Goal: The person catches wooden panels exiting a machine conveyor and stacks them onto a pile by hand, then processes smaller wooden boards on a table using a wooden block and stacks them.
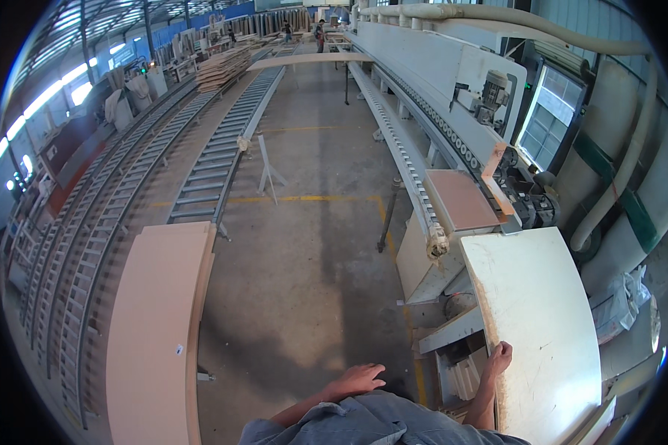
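My left hand point(358, 379) hangs in front of my body above the concrete floor, its fingers loosely bent and apart, and I see nothing in it. My right hand point(501, 357) rests at the left edge of a cream-white worktable point(545, 319). Its fingers are curled in, and nothing shows in them. The table's edge is worn and brown near that hand. To my left lies a stack of pinkish-beige panels point(156, 319), out of reach of both hands. A small pale mark is on the top panel.
A long white machine point(416, 52) with a chain track point(445, 133) runs away on the right, an electric motor point(495, 90) on its side. Roller conveyors point(230, 133) stretch ahead on the left. Boards lie under the worktable point(464, 378). A long panel point(312, 59) spans the aisle's far end, where people stand.
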Demonstrator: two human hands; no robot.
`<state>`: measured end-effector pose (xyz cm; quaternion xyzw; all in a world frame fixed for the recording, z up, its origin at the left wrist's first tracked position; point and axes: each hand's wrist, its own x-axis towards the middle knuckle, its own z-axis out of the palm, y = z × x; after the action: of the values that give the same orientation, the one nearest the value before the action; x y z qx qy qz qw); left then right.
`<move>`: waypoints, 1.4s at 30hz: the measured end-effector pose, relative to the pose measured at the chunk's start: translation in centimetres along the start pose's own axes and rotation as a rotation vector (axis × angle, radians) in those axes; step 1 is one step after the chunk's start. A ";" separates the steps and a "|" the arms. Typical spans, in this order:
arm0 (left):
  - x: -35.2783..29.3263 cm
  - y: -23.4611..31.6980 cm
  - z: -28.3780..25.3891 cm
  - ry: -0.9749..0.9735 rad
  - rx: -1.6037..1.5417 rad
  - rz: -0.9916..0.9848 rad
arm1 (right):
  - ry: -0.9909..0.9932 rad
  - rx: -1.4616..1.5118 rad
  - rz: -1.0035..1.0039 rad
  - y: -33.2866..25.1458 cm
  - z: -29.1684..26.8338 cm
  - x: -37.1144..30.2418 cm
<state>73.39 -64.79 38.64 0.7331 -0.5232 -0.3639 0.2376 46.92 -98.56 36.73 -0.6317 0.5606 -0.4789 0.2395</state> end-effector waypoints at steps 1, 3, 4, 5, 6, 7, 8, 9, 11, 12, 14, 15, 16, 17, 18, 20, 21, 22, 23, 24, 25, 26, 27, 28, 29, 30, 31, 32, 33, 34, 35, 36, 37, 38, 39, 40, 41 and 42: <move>0.1 -0.4 0.3 0.019 0.001 0.017 | -0.010 0.001 0.002 -1.2 0.7 -0.3; 0.4 -0.9 0.5 0.013 -0.017 -0.004 | -0.038 -0.018 -0.104 -3.9 2.6 -1.2; 0.7 -0.8 0.5 0.004 -0.033 -0.016 | -0.041 -0.019 -0.102 -4.3 3.5 -1.5; 0.9 -0.8 0.3 0.002 -0.033 -0.019 | -0.105 0.074 -0.093 -4.4 4.9 -1.7; 1.1 -0.7 0.1 0.015 -0.048 -0.024 | -0.172 0.169 -0.083 -4.5 6.3 -1.9; 1.4 -0.6 -0.2 0.028 -0.062 -0.028 | -0.176 0.171 -0.080 -4.6 7.6 -2.1; 1.7 -0.6 -0.6 0.028 -0.061 -0.032 | -0.306 0.241 -0.029 -4.8 9.0 -2.2; 1.8 -0.6 -0.9 0.049 -0.076 -0.048 | -0.441 0.311 0.023 -5.1 10.2 -2.5; 2.4 -0.4 -1.5 0.075 -0.089 -0.069 | -0.553 0.359 0.035 -6.1 12.6 -3.2; 2.8 -0.4 -1.9 0.075 -0.096 -0.099 | -0.659 0.408 0.045 -6.8 13.8 -3.6; 3.7 -0.7 -2.8 0.080 -0.097 -0.139 | -0.750 0.392 0.116 -8.0 15.9 -4.1; 4.3 -0.6 -3.3 0.093 -0.092 -0.134 | -0.834 0.364 0.187 -8.4 16.7 -4.3; 4.8 -0.6 -3.8 0.106 -0.087 -0.129 | -0.844 0.371 0.188 -8.3 17.5 -4.5; 5.1 -0.4 -4.1 0.113 -0.084 -0.139 | -0.932 0.429 0.200 -7.8 18.5 -4.9; 5.7 0.2 -4.8 0.136 -0.083 -0.161 | -1.022 0.488 0.209 -8.1 19.5 -5.0; 6.6 0.7 -5.8 0.171 -0.081 -0.192 | -1.097 0.461 0.242 -8.8 21.5 -5.2; 6.9 0.7 -5.9 0.218 -0.084 -0.175 | -1.151 0.414 0.188 -9.0 22.6 -5.4; 7.1 0.6 -5.9 0.265 -0.088 -0.158 | -1.203 0.367 0.132 -9.3 23.5 -5.7; 7.5 0.2 -5.7 0.274 -0.088 -0.167 | -1.245 0.334 0.100 -9.6 24.7 -5.8; 7.7 -0.2 -5.5 0.266 -0.065 -0.206 | -1.257 0.338 0.096 -10.2 25.7 -6.1; 7.8 -0.7 -5.4 0.257 -0.042 -0.244 | -1.312 0.320 0.100 -10.8 26.8 -6.5; 7.8 -1.2 -5.3 0.265 -0.044 -0.252 | -1.365 0.302 0.104 -11.5 27.9 -7.0; 7.6 -1.2 -5.4 0.273 -0.027 -0.277 | -1.404 0.277 0.077 -12.5 28.3 -7.0; 7.5 -1.3 -5.6 0.280 -0.011 -0.300 | -1.411 0.276 0.073 -12.8 29.3 -7.4; 7.5 -1.6 -6.0 0.285 -0.014 -0.305 | -1.447 0.301 0.066 -12.9 30.5 -8.0; 7.5 -1.8 -6.3 0.309 -0.037 -0.316 | -1.480 0.322 0.059 -13.1 31.3 -8.4; 7.6 -2.3 -6.6 0.333 -0.059 -0.326 | -1.483 0.316 0.056 -13.1 32.0 -8.8; 7.6 -2.8 -7.1 0.336 -0.065 -0.325 | -1.524 0.291 0.043 -13.2 32.6 -9.3; 7.5 -3.4 -7.5 0.347 -0.080 -0.327 | -1.571 0.265 0.026 -13.7 33.2 -9.7; 7.5 -4.1 -8.0 0.358 -0.095 -0.328 | -1.578 0.260 0.020 -14.2 33.7 -10.1; 7.5 -4.8 -8.7 0.364 -0.101 -0.329 | -1.614 0.200 -0.017 -14.6 34.1 -10.4; 7.4 -5.5 -9.7 0.366 -0.112 -0.337 | -1.648 0.141 -0.054 -15.2 34.6 -10.9; 7.3 -6.2 -10.7 0.367 -0.124 -0.344 | -1.650 0.136 -0.060 -15.5 35.4 -11.5; 7.0 -6.9 -11.5 0.371 -0.128 -0.342 | -1.687 0.098 -0.059 -15.6 36.0 -12.1; 6.9 -7.4 -12.6 0.370 -0.126 -0.356 | -1.720 0.059 -0.061 -15.8 37.0 -12.4; 6.8 -8.0 -13.7 0.369 -0.125 -0.369 | -1.717 0.055 -0.068 -16.0 38.1 -12.8; 6.8 -8.9 -15.1 0.373 -0.127 -0.363 | -1.737 0.058 -0.012 -16.3 39.2 -13.1; 6.5 -9.7 -16.3 0.405 -0.118 -0.339 | -1.759 0.060 0.046 -17.1 39.9 -13.6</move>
<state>93.15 -68.14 39.82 0.8529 -0.3126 -0.2744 0.3154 91.14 -90.76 29.51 -0.7536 0.1727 0.1716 0.6106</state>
